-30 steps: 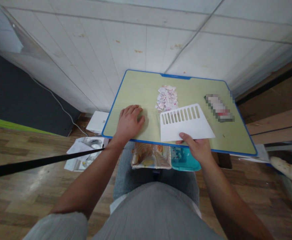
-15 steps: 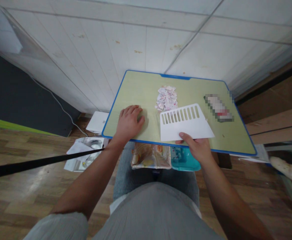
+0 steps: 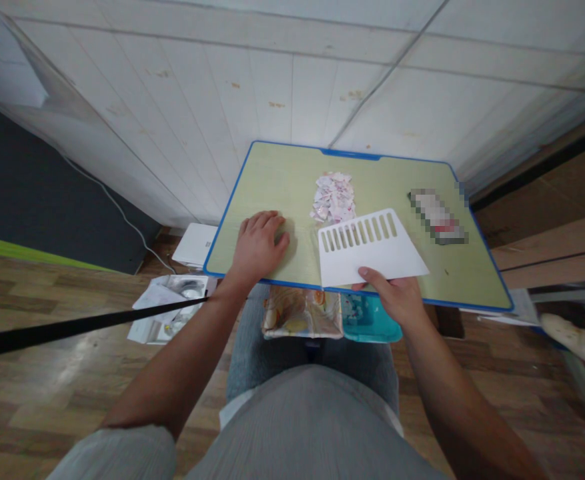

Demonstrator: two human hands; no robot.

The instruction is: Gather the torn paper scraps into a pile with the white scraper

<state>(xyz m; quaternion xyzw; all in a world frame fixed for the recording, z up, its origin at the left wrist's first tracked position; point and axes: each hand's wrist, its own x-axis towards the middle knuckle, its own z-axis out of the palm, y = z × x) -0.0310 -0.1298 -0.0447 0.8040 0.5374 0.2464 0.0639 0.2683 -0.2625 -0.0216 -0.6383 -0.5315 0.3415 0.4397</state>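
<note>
My right hand (image 3: 397, 297) grips a white slotted plate (image 3: 357, 257) by its near edge, thumb on top and the fingers mostly hidden beneath. The plate has a row of long slots along its far side and is held over the front part of a yellow-green table (image 3: 282, 167) with a blue rim. Just beyond it lies a pile of torn paper scraps (image 3: 334, 196), whitish with pink marks. My left hand (image 3: 261, 245) rests palm down on the table to the left, fingers spread a little and holding nothing.
A blurred-out flat item (image 3: 437, 217) lies at the table's right. Below the front edge, at my lap, are a patterned lined box (image 3: 299, 320) and a teal tray (image 3: 372, 320). White boxes (image 3: 192, 245) stand on the floor at left. A panelled wall (image 3: 272, 80) backs the table.
The white slotted plate has shifted slightly left and toward me, its left end dipping lower. My left hand and the paper scraps stay where they were.
</note>
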